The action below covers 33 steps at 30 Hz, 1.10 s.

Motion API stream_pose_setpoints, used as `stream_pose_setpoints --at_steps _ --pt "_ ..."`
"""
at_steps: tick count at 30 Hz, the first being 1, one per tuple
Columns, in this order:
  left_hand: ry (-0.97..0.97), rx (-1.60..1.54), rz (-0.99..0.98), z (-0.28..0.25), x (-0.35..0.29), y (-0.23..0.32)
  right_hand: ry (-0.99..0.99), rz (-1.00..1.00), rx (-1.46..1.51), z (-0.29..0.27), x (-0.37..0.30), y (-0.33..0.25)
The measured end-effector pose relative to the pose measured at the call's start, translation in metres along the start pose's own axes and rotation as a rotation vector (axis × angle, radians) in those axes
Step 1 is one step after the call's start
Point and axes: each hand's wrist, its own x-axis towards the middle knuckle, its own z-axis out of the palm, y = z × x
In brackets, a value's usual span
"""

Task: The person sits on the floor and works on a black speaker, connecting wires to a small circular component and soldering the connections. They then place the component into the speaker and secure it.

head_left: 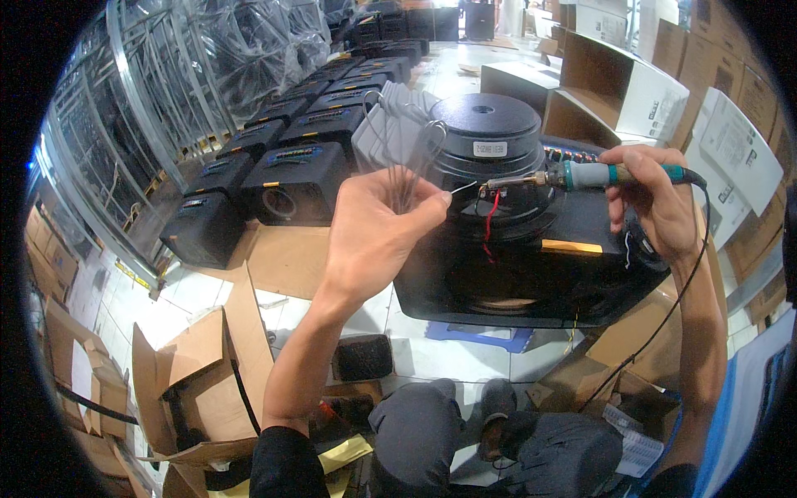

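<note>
My right hand (pixel 657 195) is closed round a green and grey soldering iron (pixel 588 175), its cable running down past my forearm. The iron's tip meets a terminal on the side of a round black speaker driver (pixel 484 124). A red wire (pixel 490 228) hangs from that terminal. My left hand (pixel 382 224) pinches a loose coil of thin solder wire (pixel 407 133), with its free end reaching toward the iron's tip. The driver sits magnet up on a black speaker cabinet (pixel 498 286) in front of me.
Rows of black speaker cabinets (pixel 299 174) stand at the far left beside a metal rack (pixel 149 124). An open cardboard box (pixel 199 373) lies at the lower left. White boxes (pixel 639 91) are stacked at the back right. A blue tray-like thing (pixel 481 334) lies under the cabinet's front.
</note>
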Motion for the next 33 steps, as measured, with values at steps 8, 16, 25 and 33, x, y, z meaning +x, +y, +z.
stream_pose_setpoints --at_steps 8,16,25,33 --pt "-0.023 0.032 -0.037 -0.0003 -0.0015 0.0 -0.034 -0.004 0.024 -0.0025 0.0014 0.002" --pt "-0.007 0.103 0.005 0.0008 0.0025 -0.0026 -0.027 0.034 0.006 -0.0029 0.0038 -0.0003" --pt "-0.017 0.109 0.028 0.0027 0.0015 0.0 -0.019 0.04 0.04 -0.0042 0.0051 0.003" --pt "-0.017 0.137 0.016 0.0041 0.003 0.0023 -0.019 0.041 0.035 -0.0035 0.0044 0.0022"
